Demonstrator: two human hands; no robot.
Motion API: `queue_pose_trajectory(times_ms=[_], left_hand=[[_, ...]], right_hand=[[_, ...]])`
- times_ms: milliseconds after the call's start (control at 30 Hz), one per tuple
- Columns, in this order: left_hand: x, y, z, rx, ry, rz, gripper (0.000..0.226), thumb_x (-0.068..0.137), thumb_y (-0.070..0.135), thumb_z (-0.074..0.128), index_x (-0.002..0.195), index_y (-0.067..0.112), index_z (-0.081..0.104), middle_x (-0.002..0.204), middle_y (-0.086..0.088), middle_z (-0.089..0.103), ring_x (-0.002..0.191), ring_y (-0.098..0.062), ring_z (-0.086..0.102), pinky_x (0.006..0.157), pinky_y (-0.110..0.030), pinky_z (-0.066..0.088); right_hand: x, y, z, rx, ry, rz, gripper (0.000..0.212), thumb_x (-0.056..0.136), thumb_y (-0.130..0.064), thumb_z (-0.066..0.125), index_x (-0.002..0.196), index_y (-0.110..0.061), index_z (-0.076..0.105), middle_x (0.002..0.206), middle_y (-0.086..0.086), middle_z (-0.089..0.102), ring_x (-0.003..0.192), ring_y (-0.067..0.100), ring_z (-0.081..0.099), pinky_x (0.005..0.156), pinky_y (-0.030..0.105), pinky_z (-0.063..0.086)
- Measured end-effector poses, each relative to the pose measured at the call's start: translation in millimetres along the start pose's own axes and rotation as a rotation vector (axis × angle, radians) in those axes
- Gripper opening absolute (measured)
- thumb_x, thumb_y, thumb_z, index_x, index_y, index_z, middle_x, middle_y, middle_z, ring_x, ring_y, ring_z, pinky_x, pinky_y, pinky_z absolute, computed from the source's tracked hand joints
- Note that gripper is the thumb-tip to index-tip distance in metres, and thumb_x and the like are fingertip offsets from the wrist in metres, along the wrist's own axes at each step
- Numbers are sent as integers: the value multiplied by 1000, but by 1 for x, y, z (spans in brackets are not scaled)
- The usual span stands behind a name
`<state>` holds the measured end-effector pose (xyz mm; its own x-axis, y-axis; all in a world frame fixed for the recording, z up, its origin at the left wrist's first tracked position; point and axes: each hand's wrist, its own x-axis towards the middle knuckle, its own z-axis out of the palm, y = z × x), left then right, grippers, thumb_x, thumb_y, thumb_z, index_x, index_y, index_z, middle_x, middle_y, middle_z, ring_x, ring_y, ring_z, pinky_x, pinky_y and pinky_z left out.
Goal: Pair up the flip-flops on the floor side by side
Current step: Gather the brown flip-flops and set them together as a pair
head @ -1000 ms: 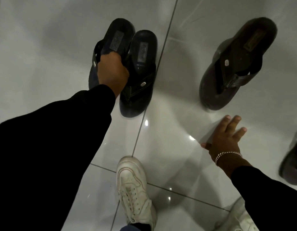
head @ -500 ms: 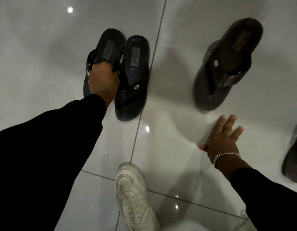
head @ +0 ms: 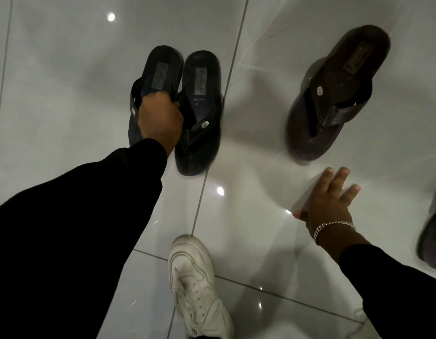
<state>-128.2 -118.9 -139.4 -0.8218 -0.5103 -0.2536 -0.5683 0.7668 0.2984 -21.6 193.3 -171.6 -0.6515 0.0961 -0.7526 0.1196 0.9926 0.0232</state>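
Observation:
Two black flip-flops lie side by side on the glossy tiled floor. My left hand (head: 159, 118) grips the left black flip-flop (head: 160, 72) at its straps, and it touches the right black flip-flop (head: 200, 111). A dark brown flip-flop (head: 334, 94) lies alone to the right, angled with its heel toward the upper right. My right hand (head: 329, 204), with a silver bracelet at the wrist, hovers over the floor just below that brown flip-flop with its fingers spread and nothing in it. Another dark flip-flop (head: 432, 236) is cut off at the right edge.
My white sneaker (head: 195, 287) stands on the floor (head: 65, 69) at the bottom centre, below the black pair. Part of a second white sneaker (head: 358, 324) shows beside my right sleeve. Grout lines cross the tiles.
The black pair and the brown flip-flop have slid lower in view as my head moved. My left hand stays on the left black flip-flop. My right hand has barely moved.

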Motion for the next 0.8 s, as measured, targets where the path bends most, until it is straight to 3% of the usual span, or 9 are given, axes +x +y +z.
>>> queue_pose_trajectory(times_ms=[100, 167, 233, 300, 433, 533, 600, 700, 800], left_hand=[[-8, 26, 6, 22, -2, 163, 30, 92, 19, 50, 118, 5, 56, 120, -20, 60, 109, -35, 59, 97, -42, 50], [-15, 56, 18, -24, -65, 333, 42, 91, 17, 52, 131, 6, 50, 128, -23, 56, 116, -39, 54, 101, -43, 42], [-29, 95, 35, -106, -189, 462, 56, 88, 15, 58, 141, 7, 42, 133, -24, 54, 120, -39, 53, 105, -41, 40], [-45, 134, 52, -162, -320, 523, 69, 86, 17, 62, 148, 13, 32, 137, -22, 52, 123, -37, 52, 108, -39, 39], [-73, 190, 90, -109, -514, 560, 78, 85, 24, 67, 151, 29, 25, 151, -26, 31, 136, -38, 40, 114, -37, 32], [-90, 202, 108, -75, -492, 525, 65, 85, 15, 66, 145, 23, 41, 159, -31, 11, 148, -42, 16, 119, -35, 23], [-103, 202, 113, -86, -467, 528, 60, 84, 9, 64, 141, 20, 47, 157, -32, 18, 147, -45, 14, 120, -40, 24], [-131, 204, 119, -44, -480, 506, 59, 83, 14, 65, 139, 22, 49, 153, -33, 27, 144, -46, 24, 119, -42, 29], [-168, 213, 126, -57, -497, 468, 56, 83, 17, 68, 137, 22, 53, 154, -34, 21, 138, -48, 32, 117, -42, 30]], right_hand=[[-3, -3, -7, -65, 0, -35, 117, 83, -49, 64, 143, 12, -15, 152, 39, -12, 140, 57, -6, 116, 64, 13], [-4, 3, -16, 16, -36, -45, 107, 84, -40, 68, 149, 3, -5, 157, 30, -8, 142, 55, 3, 116, 59, 21], [-5, 26, -27, 119, 30, -70, 81, 86, -28, 64, 148, -6, 19, 159, 19, 13, 138, 46, 29, 108, 48, 39], [-6, 62, -38, 155, 193, -73, 56, 87, -20, 58, 139, -8, 39, 143, 17, 44, 123, 38, 46, 96, 44, 46], [-9, 144, -55, 68, 485, 171, 43, 82, -17, 57, 122, -7, 50, 122, 18, 54, 115, 38, 47, 87, 48, 40], [-9, 199, -56, 111, 486, 378, 45, 76, -24, 64, 114, -5, 48, 117, 21, 54, 113, 38, 48, 97, 54, 36], [-5, 222, -53, 76, 409, 388, 44, 77, -32, 66, 109, -5, 52, 106, 21, 61, 108, 39, 52, 101, 57, 30], [3, 229, -50, 57, 361, 313, 24, 79, -26, 60, 98, -12, 62, 83, 19, 68, 92, 37, 61, 105, 54, 26], [11, 216, -57, 146, 379, 239, 22, 79, -24, 60, 99, -18, 67, 83, 15, 71, 88, 36, 63, 101, 48, 32]])
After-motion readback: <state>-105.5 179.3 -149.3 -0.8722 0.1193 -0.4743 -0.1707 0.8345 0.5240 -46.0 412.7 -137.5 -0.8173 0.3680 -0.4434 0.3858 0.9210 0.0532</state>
